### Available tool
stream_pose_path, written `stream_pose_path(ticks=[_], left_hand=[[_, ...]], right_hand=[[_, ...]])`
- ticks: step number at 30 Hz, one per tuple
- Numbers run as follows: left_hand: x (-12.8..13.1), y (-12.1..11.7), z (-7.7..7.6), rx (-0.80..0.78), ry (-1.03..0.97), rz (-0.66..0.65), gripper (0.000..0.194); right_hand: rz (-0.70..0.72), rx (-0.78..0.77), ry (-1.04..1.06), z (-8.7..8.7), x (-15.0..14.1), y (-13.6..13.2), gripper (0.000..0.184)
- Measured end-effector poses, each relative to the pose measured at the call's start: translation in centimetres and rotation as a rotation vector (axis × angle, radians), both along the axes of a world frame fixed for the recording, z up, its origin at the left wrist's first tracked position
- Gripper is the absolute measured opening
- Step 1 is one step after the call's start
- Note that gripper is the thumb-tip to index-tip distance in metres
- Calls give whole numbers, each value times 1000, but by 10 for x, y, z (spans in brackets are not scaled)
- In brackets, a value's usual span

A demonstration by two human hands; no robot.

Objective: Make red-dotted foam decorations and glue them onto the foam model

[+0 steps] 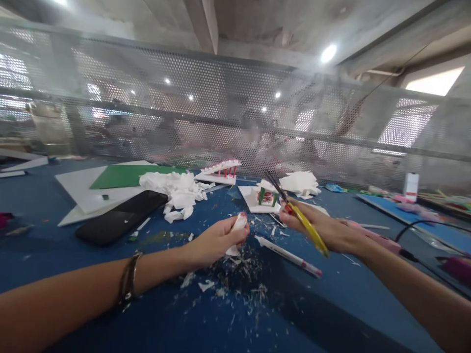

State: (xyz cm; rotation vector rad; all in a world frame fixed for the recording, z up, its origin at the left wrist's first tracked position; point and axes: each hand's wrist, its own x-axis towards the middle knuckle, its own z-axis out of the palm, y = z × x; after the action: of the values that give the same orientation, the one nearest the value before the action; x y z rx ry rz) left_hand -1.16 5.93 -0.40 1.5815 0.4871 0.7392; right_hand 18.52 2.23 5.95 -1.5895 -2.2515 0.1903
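We record our left hand pinched closed on a crumpled white tissue, our right hand closed around a yellow-handled tool, dark tips pointing to 11 o'clock. From the left hand, on the blue table: a green-posted model at 1 o'clock, white marker near 4, black phone near 9, shavings at 6.
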Motion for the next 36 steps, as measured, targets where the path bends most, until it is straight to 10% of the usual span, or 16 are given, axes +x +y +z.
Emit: stream_pose_path(ticks=[25,36], left_hand=[[-2,-2,0,-157,-178,-205,18],[-2,-5,6,-219,-134,43,27]], right_hand=[[10,-198,-218,-14,-21,-22,53],[-26,-120,-157,-14,-11,-25,40]])
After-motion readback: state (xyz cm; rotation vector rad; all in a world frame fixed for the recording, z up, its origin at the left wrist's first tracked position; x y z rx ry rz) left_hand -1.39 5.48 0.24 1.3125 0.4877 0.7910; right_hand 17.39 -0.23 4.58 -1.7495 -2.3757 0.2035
